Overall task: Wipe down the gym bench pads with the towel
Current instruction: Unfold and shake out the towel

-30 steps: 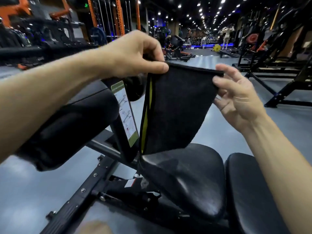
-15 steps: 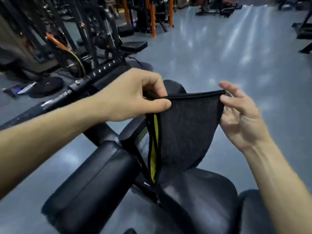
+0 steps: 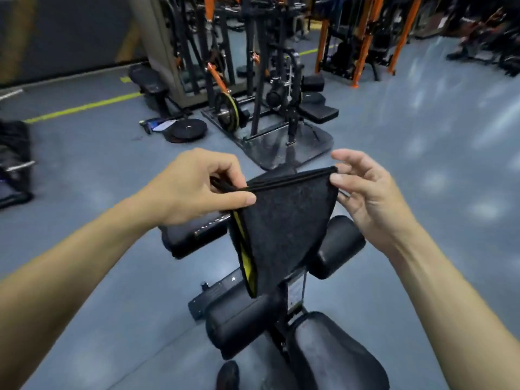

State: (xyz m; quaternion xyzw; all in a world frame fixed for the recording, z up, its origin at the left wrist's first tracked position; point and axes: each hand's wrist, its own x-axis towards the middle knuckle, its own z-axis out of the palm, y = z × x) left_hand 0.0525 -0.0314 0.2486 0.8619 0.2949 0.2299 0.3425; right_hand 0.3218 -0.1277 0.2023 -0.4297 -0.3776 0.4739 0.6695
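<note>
A dark grey towel (image 3: 284,229) with a yellow underside hangs folded in the air between my hands, above the bench. My left hand (image 3: 197,190) pinches its top left corner between thumb and curled fingers. My right hand (image 3: 363,190) pinches the top right corner with thumb and forefinger, the other fingers spread loosely. Below the towel lies the black gym bench: a seat pad (image 3: 334,353) at the bottom right and black roller pads at the left (image 3: 242,319), the upper left (image 3: 191,237) and the right (image 3: 337,246). The towel touches none of the pads.
A black weight machine on a steel base plate (image 3: 281,142) stands just beyond the bench. Weight plates (image 3: 185,130) lie on the grey floor to its left. Orange racks (image 3: 365,38) line the back. A dark shoe (image 3: 228,375) shows at the bottom edge.
My view has swung down and to the left, from the open gym floor onto the bench's roller pads. Both hands keep holding the towel's top corners, and it hangs lower over the bench.
</note>
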